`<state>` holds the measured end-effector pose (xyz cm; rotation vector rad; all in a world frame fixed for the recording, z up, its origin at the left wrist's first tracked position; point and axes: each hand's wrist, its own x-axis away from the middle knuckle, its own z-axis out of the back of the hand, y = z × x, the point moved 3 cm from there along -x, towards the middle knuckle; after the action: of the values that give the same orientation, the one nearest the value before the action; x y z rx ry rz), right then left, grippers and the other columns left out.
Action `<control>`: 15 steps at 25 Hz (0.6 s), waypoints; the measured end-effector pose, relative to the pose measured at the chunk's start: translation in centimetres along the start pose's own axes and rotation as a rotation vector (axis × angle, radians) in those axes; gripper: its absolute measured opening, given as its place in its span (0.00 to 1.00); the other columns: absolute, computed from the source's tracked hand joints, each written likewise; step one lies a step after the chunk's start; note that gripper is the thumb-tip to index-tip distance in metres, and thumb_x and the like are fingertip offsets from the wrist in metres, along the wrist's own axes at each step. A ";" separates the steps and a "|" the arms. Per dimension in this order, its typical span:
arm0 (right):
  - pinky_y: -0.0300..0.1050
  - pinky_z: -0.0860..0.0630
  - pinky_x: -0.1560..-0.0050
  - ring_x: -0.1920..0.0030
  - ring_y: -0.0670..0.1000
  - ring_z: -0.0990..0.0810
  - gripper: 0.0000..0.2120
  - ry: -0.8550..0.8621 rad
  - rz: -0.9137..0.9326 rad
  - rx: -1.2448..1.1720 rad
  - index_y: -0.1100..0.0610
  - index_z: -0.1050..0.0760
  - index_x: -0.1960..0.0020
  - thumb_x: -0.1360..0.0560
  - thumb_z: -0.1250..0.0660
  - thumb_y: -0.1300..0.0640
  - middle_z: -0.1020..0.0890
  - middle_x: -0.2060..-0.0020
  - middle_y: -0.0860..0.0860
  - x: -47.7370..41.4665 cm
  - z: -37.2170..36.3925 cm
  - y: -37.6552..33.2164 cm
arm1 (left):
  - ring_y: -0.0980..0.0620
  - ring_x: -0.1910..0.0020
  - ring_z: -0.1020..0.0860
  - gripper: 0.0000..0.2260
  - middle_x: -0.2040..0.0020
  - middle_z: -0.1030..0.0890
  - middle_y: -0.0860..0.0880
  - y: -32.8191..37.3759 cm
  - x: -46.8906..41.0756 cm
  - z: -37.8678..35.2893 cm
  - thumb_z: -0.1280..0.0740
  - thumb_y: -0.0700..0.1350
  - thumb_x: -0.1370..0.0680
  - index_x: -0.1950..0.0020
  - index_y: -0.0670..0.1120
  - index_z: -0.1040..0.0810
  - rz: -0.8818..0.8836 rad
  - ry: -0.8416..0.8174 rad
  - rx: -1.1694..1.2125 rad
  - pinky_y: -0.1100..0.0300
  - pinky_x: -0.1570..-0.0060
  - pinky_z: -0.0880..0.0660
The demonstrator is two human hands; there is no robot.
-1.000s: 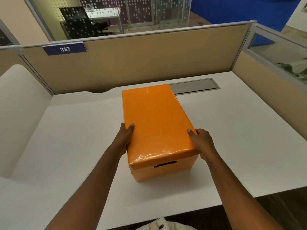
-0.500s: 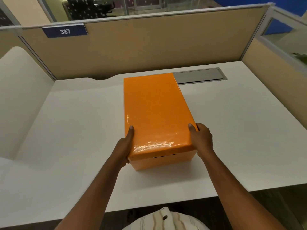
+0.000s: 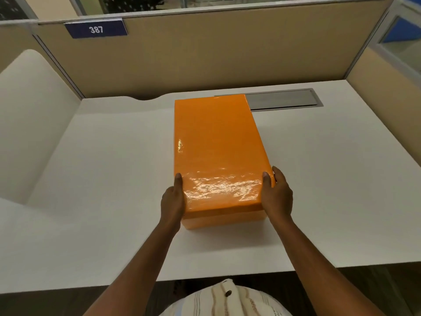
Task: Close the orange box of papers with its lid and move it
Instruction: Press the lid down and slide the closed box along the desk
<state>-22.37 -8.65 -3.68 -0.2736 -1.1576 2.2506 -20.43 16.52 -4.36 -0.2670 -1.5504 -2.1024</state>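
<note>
An orange box (image 3: 224, 221) stands on the white desk (image 3: 102, 179) with its glossy orange lid (image 3: 214, 144) seated on top, so the papers are hidden. My left hand (image 3: 172, 201) grips the lid's near left corner, thumb on top. My right hand (image 3: 276, 196) holds the near right corner the same way, fingers down the side. Only a thin strip of the box's front wall shows under the lid.
Beige cubicle partitions (image 3: 205, 53) wall the desk at the back and right, with a blue "387" sign (image 3: 96, 29). A grey cable hatch (image 3: 282, 99) lies just behind the box. A white curved divider (image 3: 29, 115) stands at the left.
The lid has settled lower over the box, covering the front handle slot. Both hands have slid toward the lid's near corners. The camera has tilted down.
</note>
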 end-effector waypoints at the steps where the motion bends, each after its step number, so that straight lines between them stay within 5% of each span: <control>1: 0.56 0.26 0.41 0.36 0.60 0.25 0.21 0.021 0.032 0.019 0.53 0.34 0.28 0.20 0.45 0.48 0.25 0.33 0.56 0.2 0.0 0.1 | 0.44 0.44 0.22 0.28 0.38 0.21 0.43 -0.1 -0.2 0.0 0.50 0.66 0.23 0.38 0.48 0.25 -0.050 0.000 0.005 0.45 0.41 0.25; 5: 0.52 0.24 0.47 0.40 0.59 0.22 0.21 0.052 0.116 0.103 0.50 0.37 0.27 0.19 0.48 0.50 0.22 0.37 0.56 0.5 -0.2 0.3 | 0.45 0.31 0.29 0.26 0.27 0.29 0.49 0.0 -0.3 0.0 0.49 0.63 0.21 0.25 0.55 0.38 -0.216 -0.024 0.007 0.41 0.33 0.31; 11: 0.54 0.27 0.41 0.36 0.60 0.25 0.22 -0.145 0.099 0.283 0.54 0.38 0.28 0.19 0.51 0.47 0.26 0.33 0.56 -1.2 0.1 0.6 | 0.43 0.34 0.27 0.24 0.27 0.30 0.48 -0.1 -1.4 0.2 0.49 0.61 0.20 0.25 0.58 0.40 -0.144 -0.113 -0.020 0.43 0.35 0.29; 15: 0.57 0.29 0.39 0.35 0.61 0.27 0.26 -0.311 0.024 0.290 0.56 0.41 0.28 0.21 0.47 0.43 0.30 0.31 0.58 -4.2 0.3 -0.9 | 0.40 0.31 0.30 0.31 0.23 0.38 0.47 1.1 -2.3 0.9 0.39 0.59 0.23 0.24 0.61 0.50 -0.156 -0.056 0.001 0.42 0.37 0.30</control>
<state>-18.75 -10.94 -3.10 0.1856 -0.9587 2.5051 -18.10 17.78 -4.15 -0.2123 -1.6522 -2.2306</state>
